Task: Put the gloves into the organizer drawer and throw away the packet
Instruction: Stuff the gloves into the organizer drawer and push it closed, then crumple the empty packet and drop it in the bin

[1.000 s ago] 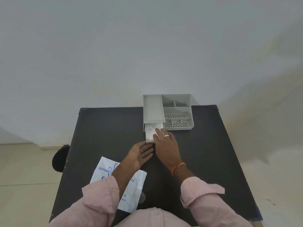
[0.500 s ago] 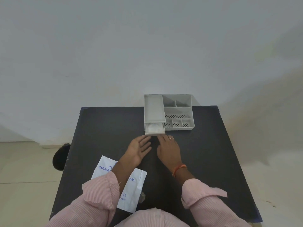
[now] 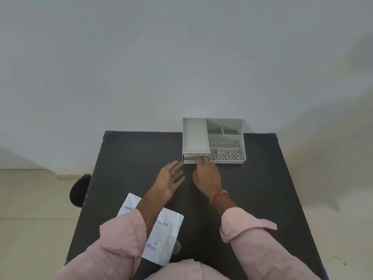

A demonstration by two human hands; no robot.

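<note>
Closing: organizer drawer (image 3: 195,158) is pressed by right hand (image 3: 205,172) fingertips | left hand (image 3: 171,179) released beside it | next: packet (image 3: 161,235) to be binned.

White glove packet (image 3: 161,235), lying at near-left edge of desk (image 3: 262,188), carries blue print. Top line partly hidden by left sleeve: reads "DISPO…" at one end, "…GLOVES" at other. Lower down: "CE" mark, then "100 PIECES" w/ the number large and the word small. No other legible text anywhere in view.
</note>
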